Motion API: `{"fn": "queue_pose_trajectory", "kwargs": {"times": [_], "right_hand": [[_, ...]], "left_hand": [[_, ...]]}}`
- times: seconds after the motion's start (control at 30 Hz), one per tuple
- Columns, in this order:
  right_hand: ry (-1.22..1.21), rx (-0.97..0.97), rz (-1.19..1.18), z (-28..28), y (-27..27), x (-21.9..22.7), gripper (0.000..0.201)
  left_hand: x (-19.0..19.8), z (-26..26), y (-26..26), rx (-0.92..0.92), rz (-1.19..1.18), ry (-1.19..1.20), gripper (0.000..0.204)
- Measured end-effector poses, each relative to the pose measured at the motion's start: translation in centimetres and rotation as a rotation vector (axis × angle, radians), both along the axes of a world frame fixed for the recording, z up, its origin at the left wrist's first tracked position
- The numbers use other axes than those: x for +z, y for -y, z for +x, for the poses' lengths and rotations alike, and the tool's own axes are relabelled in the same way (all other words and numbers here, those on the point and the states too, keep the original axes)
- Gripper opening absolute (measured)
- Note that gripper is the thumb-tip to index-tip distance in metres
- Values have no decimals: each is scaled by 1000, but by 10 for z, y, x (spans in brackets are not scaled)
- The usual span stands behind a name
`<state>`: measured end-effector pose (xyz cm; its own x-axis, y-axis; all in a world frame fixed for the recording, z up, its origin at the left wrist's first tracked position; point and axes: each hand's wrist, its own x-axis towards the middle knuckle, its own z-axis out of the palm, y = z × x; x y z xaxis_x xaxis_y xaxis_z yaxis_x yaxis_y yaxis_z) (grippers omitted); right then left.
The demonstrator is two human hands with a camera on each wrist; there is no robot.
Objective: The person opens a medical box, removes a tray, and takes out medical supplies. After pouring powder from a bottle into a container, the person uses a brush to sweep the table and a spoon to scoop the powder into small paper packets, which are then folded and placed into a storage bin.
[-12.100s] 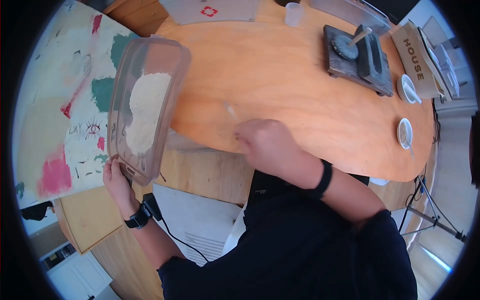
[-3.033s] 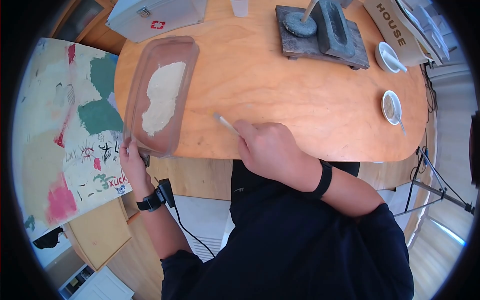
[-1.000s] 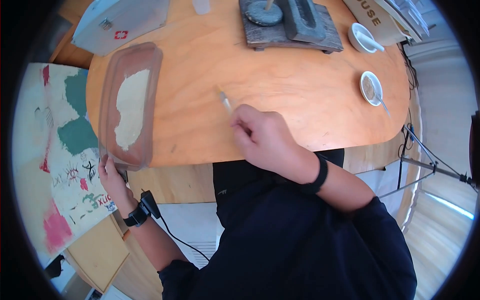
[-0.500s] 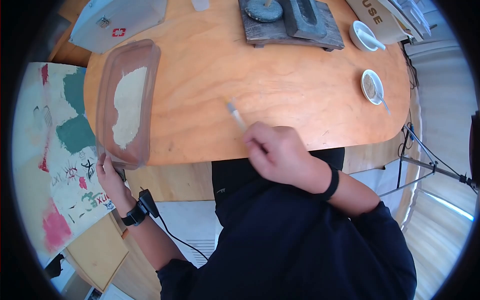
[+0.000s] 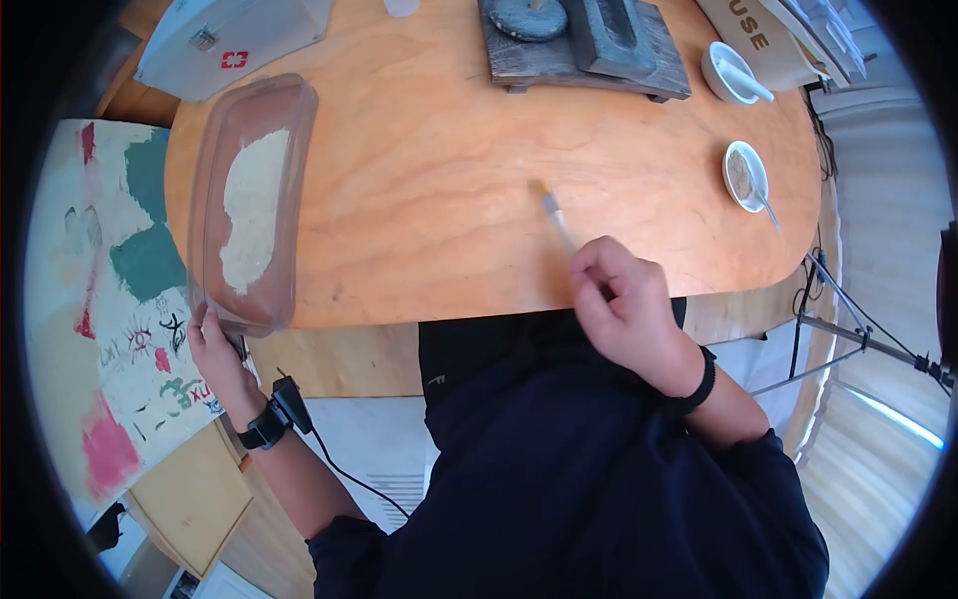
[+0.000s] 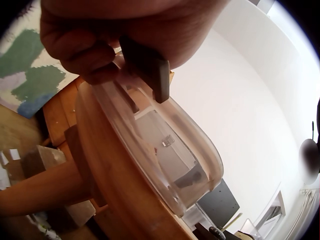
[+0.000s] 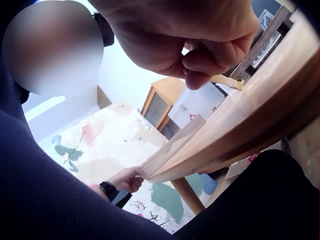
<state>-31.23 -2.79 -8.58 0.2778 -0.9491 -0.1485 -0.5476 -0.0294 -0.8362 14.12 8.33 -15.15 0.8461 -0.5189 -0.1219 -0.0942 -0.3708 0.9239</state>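
A translucent plastic tray (image 5: 299, 190) lies at the table's left edge, with a patch of pale powder (image 5: 254, 215) on its bottom. The left hand (image 5: 222, 364) grips the tray's near corner; in the left wrist view curled fingers of the left hand (image 6: 95, 55) are on the tray's rim (image 6: 165, 185). Above the table's front edge, the right hand (image 5: 634, 314) pinches a small flat brush (image 5: 556, 213) with yellowish bristles, tip pointing away from the body. In the right wrist view the brush (image 7: 229, 81) sticks out past the right hand's (image 7: 190, 45) curled fingers.
A case with a red emblem (image 5: 239, 40) stands at the back left. Stone pieces on a dark wooden stand (image 5: 589, 75) are at the back. To the right are a white mortar with pestle (image 5: 733, 72), a bowl of powder with a spoon (image 5: 743, 178) and a box (image 5: 763, 35).
Since half a second ago the right hand has moved to the right with the brush. The left hand still grips the tray's corner. Earlier, the tray was tilted up; now it lies at the table's left edge.
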Motion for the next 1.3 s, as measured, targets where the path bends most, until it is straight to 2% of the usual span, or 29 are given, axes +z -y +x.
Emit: {"fn": "queue_pose_trajectory", "kwargs": {"times": [0.07,0.1,0.23,0.3,0.4,0.43,0.6,0.8,0.87,0.93,1.0,1.13,1.23,1.3], "right_hand": [[50,239,-296,13,0,-7,5],[62,288,-332,18,2,-12,5],[-12,213,-254,14,2,-14,5],[-50,51,-187,1,2,-12,4],[-14,33,-88,-5,0,-3,4],[6,67,-191,0,1,-3,3],[122,108,-233,31,13,-15,4],[46,-27,-111,7,10,-13,3],[69,-75,36,0,10,-3,3],[92,-57,-2,10,12,-2,3],[138,45,-145,26,18,-10,4],[124,1,-128,36,26,-21,3],[101,-105,-120,12,22,-26,2],[73,-112,-41,-5,20,-10,2]], "left_hand": [[-2,1,2,20,-46,-37,39],[-5,6,0,8,-48,-36,39],[-9,11,0,-3,-33,-26,40],[-5,6,-2,3,-27,-20,40],[-1,1,1,-11,-24,4,41],[-2,2,1,-1,-28,-20,41],[-10,15,-2,5,-9,-34,40],[-7,10,-4,-3,-41,-28,39],[-4,7,-1,-2,-9,-16,38],[-3,4,1,7,-15,-27,37],[-2,4,2,14,-26,-34,37],[-13,21,-4,13,8,-35,36],[-8,16,-2,7,26,-34,36],[-5,11,-2,17,48,-47,36]]}}
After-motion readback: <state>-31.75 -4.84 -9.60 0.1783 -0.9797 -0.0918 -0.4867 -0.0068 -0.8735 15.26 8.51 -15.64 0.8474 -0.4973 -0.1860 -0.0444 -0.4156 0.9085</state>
